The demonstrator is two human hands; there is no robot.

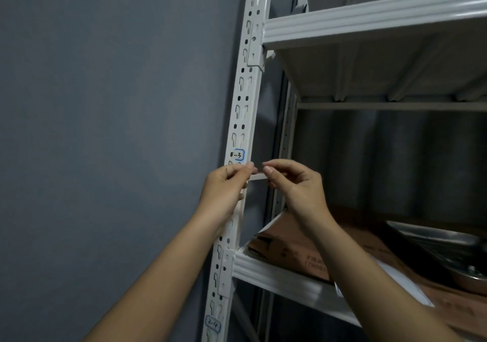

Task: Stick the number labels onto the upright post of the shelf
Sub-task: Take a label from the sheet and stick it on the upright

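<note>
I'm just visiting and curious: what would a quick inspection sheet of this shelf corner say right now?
Surface: white slotted upright post of a metal shelf, standing against a grey wall.
Job's things: label "-3" stuck on the post; label "2-4" lower down; a thin strip pinched between both hands.
Clutter: cardboard and metal trays on the lower shelf board.
Hands: left hand and right hand pinch the strip in front of the post.
Cables: nothing seen.
Surroundings: upper shelf overhead.
</note>
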